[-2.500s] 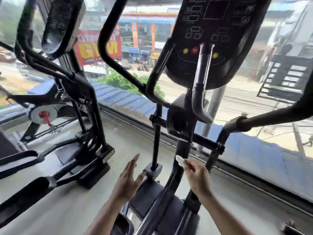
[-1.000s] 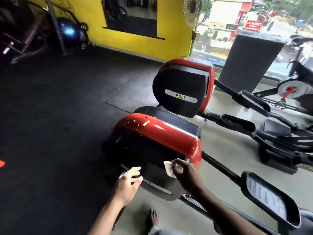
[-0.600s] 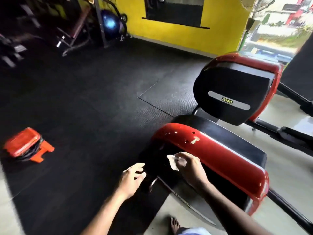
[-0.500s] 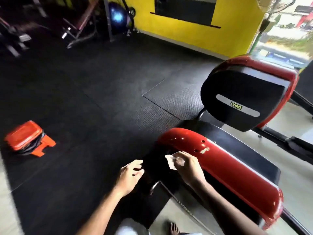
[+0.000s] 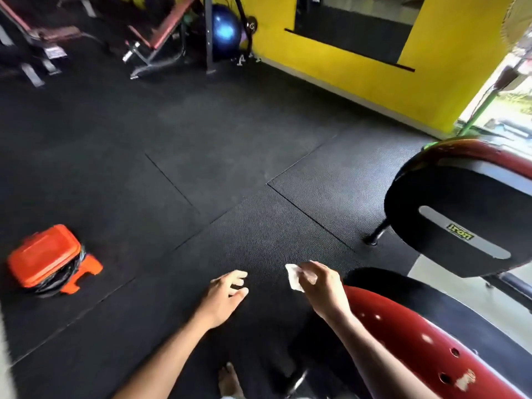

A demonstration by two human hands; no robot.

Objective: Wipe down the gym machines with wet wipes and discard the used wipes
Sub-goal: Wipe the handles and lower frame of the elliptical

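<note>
My right hand (image 5: 322, 286) pinches a small crumpled white wipe (image 5: 294, 277) in its fingertips, held in the air over the black rubber floor, just left of the red cover (image 5: 417, 344) of the near gym machine. My left hand (image 5: 224, 295) hangs beside it with loosely curled fingers and holds nothing. A second machine's black and red housing (image 5: 466, 214) stands at the right. An orange lidded bin lined with a black bag (image 5: 49, 259) sits on the floor at the far left.
Black rubber mats (image 5: 230, 156) cover the wide floor ahead. Weight benches (image 5: 155, 38) and a blue exercise ball (image 5: 226, 31) stand at the back by the yellow wall (image 5: 374, 76). My bare foot (image 5: 230, 381) shows at the bottom.
The view has swung left from the elliptical and window to the open floor. My right hand has carried the wipe off the red cover; the orange bin has come into view.
</note>
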